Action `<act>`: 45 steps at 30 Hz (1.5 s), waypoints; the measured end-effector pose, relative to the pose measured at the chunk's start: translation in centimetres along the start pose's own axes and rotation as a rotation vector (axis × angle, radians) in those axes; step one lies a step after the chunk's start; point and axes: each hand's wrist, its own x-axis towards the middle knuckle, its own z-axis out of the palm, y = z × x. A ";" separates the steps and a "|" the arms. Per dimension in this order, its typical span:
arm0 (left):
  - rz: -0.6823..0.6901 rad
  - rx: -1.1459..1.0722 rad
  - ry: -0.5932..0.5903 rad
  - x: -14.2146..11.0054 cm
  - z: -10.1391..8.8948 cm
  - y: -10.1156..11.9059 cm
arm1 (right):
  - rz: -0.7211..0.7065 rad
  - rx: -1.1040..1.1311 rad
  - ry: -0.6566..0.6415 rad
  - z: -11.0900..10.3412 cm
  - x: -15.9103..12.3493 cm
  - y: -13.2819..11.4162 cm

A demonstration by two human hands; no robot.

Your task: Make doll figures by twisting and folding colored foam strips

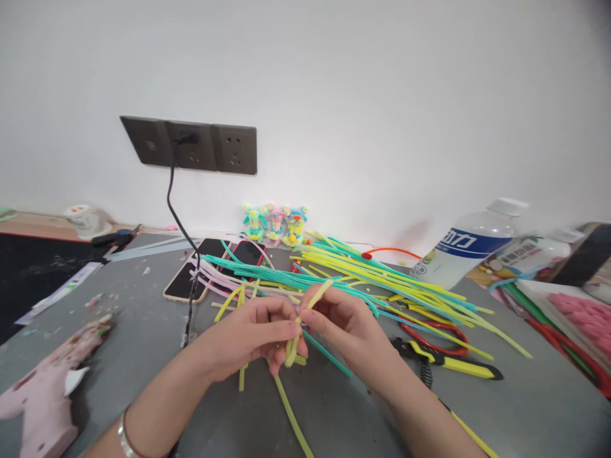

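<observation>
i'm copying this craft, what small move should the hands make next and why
Perhaps the right hand should wind the raised yellow end around the bunched yellow strips while the left hand steadies them: that end sticks up free, the bunch sits at the left fingers, and both hands pinch close together.

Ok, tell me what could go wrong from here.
Pinched in the fingertips of the left hand and right hand, the yellow fuzzy strips could slip or bend out of shape. The black cable hangs down near the left forearm, so a sideways move might snag it. The pliers lie close beside the right forearm and could get knocked.
</observation>
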 end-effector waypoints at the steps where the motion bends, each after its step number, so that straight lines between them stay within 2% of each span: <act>1: 0.011 0.005 0.007 0.0 0.0 0.0 | 0.009 -0.007 -0.001 -0.1 0.0 0.1; 7: 0.038 0.056 0.040 0.1 0.0 -0.1 | 0.092 -0.001 -0.059 -0.3 -0.1 0.3; 12: 0.108 0.147 0.073 0.2 -0.3 -0.2 | 0.069 -0.015 0.047 -0.2 0.1 -0.4; 15: 0.238 0.331 0.196 0.3 -0.1 -0.3 | 0.015 -0.053 0.127 -0.1 0.2 -0.7; 19: 0.552 0.778 0.448 0.4 0.3 -0.4 | -0.039 -0.060 0.214 0.1 0.2 -0.7; 22: 0.646 0.934 0.500 0.3 0.4 -0.4 | -0.050 -0.023 0.249 0.1 0.2 -0.6; 26: 0.710 0.971 0.514 0.1 0.4 -0.3 | -0.019 0.019 0.260 0.0 0.2 -0.6; 30: 0.769 1.010 0.578 -0.1 0.5 -0.2 | 0.018 0.055 0.268 0.1 0.2 -0.4; 45: 0.760 0.924 0.585 -0.5 0.6 -0.1 | 0.009 0.098 0.266 -0.1 0.2 -0.2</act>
